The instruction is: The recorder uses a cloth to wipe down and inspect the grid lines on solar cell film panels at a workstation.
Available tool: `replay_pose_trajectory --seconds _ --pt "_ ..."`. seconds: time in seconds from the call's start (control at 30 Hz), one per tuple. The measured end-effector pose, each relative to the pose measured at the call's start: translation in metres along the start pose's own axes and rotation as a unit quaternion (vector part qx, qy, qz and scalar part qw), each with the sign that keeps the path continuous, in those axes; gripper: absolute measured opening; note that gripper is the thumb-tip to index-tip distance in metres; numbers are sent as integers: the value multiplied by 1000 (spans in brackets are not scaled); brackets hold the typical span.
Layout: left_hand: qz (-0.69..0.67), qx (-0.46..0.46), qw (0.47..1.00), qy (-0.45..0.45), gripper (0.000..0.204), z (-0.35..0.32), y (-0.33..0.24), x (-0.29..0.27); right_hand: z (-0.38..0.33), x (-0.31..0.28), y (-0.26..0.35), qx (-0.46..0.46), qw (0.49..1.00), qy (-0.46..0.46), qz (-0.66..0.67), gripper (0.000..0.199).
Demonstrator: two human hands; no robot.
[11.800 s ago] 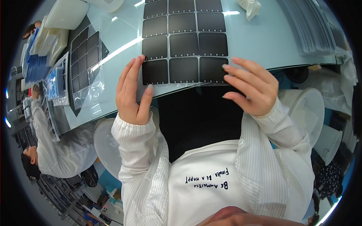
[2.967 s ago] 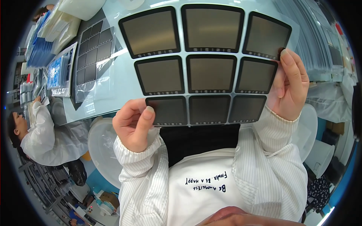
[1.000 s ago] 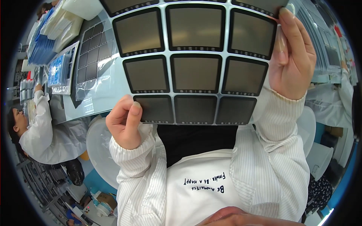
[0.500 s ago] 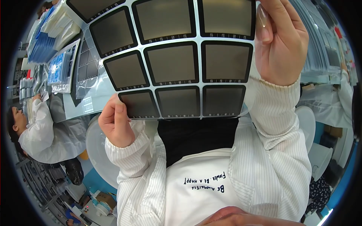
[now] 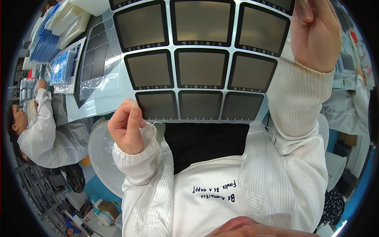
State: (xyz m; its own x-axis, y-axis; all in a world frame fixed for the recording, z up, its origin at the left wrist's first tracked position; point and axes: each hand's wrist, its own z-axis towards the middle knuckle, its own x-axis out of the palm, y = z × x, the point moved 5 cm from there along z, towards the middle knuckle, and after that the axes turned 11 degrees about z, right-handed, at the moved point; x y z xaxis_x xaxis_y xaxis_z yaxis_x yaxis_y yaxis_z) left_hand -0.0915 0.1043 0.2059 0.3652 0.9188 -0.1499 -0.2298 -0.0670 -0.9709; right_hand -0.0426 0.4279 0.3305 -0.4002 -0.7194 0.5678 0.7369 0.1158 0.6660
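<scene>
The left hand (image 5: 127,126) pinches the near-left corner of the panelled sheet (image 5: 201,68), tilted over the near edge of the worktop (image 5: 90,108), long axis pointing away; whether the right hand (image 5: 318,39), cropped, grips is unclear.

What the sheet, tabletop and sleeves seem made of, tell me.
Sheet: probably plastic, satin; its dark panels show a soft sheen.
Tabletop: perhaps glass, glossy; it's bluish and carries bright reflections.
Sleeves: woven cloth, matte, going by the creases; fibre unclear.
</scene>
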Motion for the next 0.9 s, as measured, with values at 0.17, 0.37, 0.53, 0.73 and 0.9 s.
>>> replay_pose_trajectory --seconds 0.17,0.37,0.53,0.73,0.9 --pt "22 24 998 47 11 -1 -9 11 0 -6 3 11 999 39 16 19" --pt "44 54 994 81 13 -2 -16 25 4 -17 9 5 1000 -23 6 18" --pt "82 61 989 110 10 2 -23 39 -7 -6 11 -8 957 -289 -27 18" --pt "79 88 987 108 9 2 -27 48 25 -91 37 -86 987 -2 -137 30" --pt "100 116 981 118 10 9 -35 53 24 -73 40 -110 977 -38 -176 30"
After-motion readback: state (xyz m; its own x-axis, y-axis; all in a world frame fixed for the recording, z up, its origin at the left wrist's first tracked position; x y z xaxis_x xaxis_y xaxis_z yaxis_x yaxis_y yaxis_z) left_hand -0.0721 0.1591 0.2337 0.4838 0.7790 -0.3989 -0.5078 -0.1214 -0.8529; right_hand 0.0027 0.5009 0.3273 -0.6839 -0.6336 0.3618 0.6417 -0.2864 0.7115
